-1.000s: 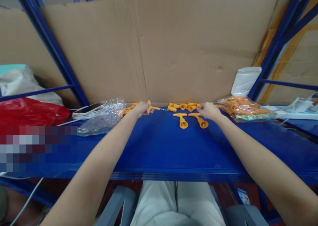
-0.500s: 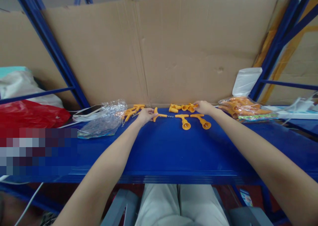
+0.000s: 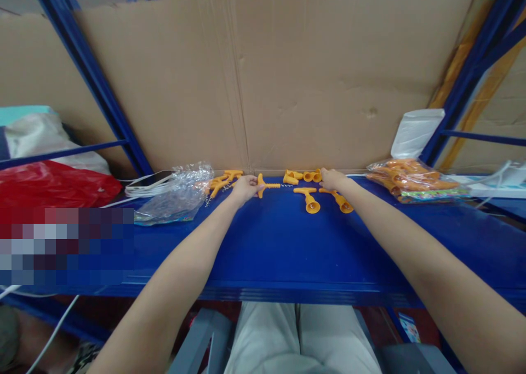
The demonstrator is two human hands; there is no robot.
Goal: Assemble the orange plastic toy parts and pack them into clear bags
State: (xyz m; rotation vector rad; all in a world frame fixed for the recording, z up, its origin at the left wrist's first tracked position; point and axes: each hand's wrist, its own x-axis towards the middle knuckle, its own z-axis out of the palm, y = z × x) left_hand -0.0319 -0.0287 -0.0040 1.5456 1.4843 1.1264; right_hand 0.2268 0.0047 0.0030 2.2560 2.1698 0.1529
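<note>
My left hand (image 3: 246, 186) pinches an orange T-handled corkscrew (image 3: 261, 186) by its handle. Its ribbed shaft and bare metal spiral point right, just above the blue shelf (image 3: 263, 248). At the back, my right hand (image 3: 332, 179) has its fingers bent down beside several orange cone-shaped sleeves (image 3: 309, 175); whatever lies between the fingertips is hidden. Two corkscrews with sleeves on lie in front: one corkscrew (image 3: 311, 203) in the middle, another corkscrew (image 3: 343, 204) partly below my right wrist. More bare corkscrews (image 3: 219, 183) are heaped behind my left hand.
A crumpled clear plastic bag (image 3: 172, 198) and white cables (image 3: 150, 186) are at left, near a red bag (image 3: 57, 185). A clear bag of orange parts (image 3: 413, 179) sits at right. Cardboard (image 3: 308, 78) walls off the back; blue posts (image 3: 98, 89) frame the sides.
The whole view has shifted slightly. My right hand has moved a little at the sleeves, and its fingers now point further down. My left hand still holds the corkscrew.
</note>
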